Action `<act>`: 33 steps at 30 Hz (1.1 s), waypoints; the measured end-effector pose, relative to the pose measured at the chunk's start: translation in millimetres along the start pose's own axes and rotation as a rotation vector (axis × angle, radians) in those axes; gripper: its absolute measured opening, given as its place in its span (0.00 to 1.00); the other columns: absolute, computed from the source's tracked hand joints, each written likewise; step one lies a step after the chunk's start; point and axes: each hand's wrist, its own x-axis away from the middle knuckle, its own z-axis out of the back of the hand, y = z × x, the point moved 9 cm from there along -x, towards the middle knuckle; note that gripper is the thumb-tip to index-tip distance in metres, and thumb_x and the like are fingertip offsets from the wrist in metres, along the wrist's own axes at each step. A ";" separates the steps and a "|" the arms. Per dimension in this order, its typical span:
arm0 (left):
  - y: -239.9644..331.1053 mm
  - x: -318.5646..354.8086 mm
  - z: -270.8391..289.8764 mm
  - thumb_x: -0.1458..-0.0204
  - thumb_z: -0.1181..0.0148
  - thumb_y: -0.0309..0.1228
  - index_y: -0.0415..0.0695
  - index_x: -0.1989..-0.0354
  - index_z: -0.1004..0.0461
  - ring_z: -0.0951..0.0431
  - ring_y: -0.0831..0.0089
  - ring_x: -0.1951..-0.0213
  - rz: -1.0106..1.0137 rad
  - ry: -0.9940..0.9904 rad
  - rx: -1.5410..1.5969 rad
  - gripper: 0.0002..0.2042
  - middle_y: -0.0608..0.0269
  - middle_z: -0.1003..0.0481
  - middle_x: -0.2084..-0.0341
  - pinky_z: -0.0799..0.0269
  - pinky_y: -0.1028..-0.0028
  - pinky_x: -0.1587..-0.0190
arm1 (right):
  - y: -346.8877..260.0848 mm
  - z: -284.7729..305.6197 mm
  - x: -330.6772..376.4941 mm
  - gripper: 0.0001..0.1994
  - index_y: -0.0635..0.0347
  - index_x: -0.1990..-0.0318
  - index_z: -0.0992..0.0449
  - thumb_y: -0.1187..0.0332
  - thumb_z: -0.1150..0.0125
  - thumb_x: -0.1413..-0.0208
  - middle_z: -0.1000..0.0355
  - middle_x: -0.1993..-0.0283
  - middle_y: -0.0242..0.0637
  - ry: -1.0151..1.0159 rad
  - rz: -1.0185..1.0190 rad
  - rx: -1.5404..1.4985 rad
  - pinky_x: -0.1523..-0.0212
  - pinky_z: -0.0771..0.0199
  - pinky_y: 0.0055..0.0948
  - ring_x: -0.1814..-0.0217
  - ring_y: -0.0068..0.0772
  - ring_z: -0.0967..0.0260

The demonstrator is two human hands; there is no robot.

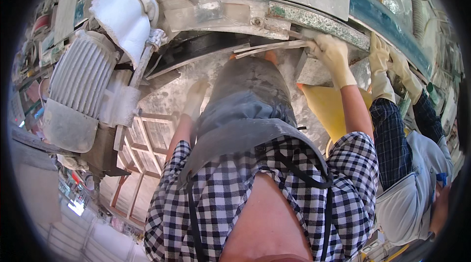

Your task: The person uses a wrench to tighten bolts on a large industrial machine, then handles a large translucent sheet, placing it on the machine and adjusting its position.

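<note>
Checked black-and-white shirt under a grey dust-coated apron fills the near field, w/ bare skin at the lower edge.

Right hand, in a pale dusty glove: fingers curled shut around the ends of thin flat pale strips, gripped at the right end; the strips run left, roughly level, just under the corroded grey metal machine rim. Forearm is bare from glove cuff to shirt sleeve.

Left hand, also in a dust-grey glove: lies against the dusty grey stone slab surface; finger spread cannot be told, blurred and partly behind the apron. Nothing seen in it.

Outward, left: ribbed grey electric motor housing w/ white cloth wrapping above it. Below, a reddish wooden frame.

Right side: a second person in a dark checked sleeve and pale gloves reaches to the same rim. Yellow sheet sits btwn the two people.
</note>
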 end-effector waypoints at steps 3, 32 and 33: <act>8.3 4.9 0.8 0.36 0.45 0.39 0.33 0.39 0.28 0.28 0.65 0.39 -0.086 0.040 0.007 0.23 0.52 0.26 0.42 0.38 0.71 0.34 | -9.5 -30.1 34.3 0.12 0.55 0.66 0.23 0.58 0.37 0.36 0.26 0.73 0.35 -0.254 -0.312 -0.450 0.70 0.27 0.35 0.72 0.32 0.27; -60.5 -4.7 30.7 0.32 0.50 0.39 0.32 0.37 0.32 0.24 0.67 0.42 -0.078 -0.018 -0.156 0.23 0.50 0.22 0.47 0.32 0.72 0.37 | -158.2 -129.4 83.3 0.14 0.64 0.54 0.25 0.62 0.53 0.27 0.25 0.72 0.36 -0.377 -0.958 -1.702 0.77 0.22 0.30 0.79 0.28 0.28; -60.3 -4.4 30.7 0.32 0.50 0.38 0.32 0.37 0.32 0.24 0.67 0.42 -0.070 -0.022 -0.132 0.23 0.50 0.22 0.47 0.33 0.72 0.37 | -153.7 -123.3 83.6 0.15 0.64 0.55 0.25 0.62 0.53 0.27 0.26 0.73 0.34 -0.372 -0.896 -1.707 0.77 0.22 0.29 0.80 0.28 0.28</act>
